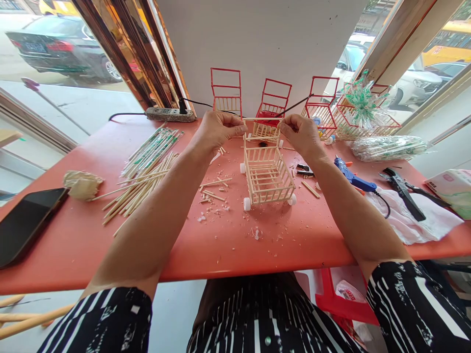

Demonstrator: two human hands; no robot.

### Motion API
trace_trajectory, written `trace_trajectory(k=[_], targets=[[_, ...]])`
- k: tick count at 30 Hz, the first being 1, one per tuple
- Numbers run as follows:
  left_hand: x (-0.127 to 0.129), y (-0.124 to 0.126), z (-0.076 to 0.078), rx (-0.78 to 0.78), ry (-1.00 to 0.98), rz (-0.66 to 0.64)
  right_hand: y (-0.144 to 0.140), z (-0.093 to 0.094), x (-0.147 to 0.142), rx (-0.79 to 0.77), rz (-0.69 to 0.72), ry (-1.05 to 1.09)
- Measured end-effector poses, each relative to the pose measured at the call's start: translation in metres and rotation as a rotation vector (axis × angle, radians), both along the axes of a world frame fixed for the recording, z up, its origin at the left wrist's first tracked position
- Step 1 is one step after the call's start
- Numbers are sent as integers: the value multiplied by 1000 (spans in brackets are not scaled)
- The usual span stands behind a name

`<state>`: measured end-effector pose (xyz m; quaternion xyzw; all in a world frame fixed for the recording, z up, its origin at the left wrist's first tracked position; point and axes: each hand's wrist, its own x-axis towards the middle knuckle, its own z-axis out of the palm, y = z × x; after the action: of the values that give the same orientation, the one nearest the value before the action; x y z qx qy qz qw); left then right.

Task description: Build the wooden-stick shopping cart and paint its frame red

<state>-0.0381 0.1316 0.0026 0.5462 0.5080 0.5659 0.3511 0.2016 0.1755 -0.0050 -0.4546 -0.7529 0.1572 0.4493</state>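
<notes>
Wooden cart (pixel 270 176), slatted, boxy, round white wheels (pixel 247 204)

From over here I can make out a black phone (pixel 31 225) far left of the left hand (pixel 221 128), a power strip (pixel 171 114) nearer it, a printed soft pack (pixel 453 190) well right of the right hand (pixel 302 133), and a dark car (pixel 68 46) outside, beyond the left hand.

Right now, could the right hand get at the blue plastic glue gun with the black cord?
Probably yes: the blue glue gun lies just outside the right forearm, with nothing seen covering it. The right hand would likely first release the thin pale stick.
</notes>
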Motion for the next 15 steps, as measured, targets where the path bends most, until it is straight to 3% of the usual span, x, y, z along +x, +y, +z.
trace_trajectory(k=[15], targets=[[0,0,0,6,-7,-9,0,0,0,4,-9,-4]])
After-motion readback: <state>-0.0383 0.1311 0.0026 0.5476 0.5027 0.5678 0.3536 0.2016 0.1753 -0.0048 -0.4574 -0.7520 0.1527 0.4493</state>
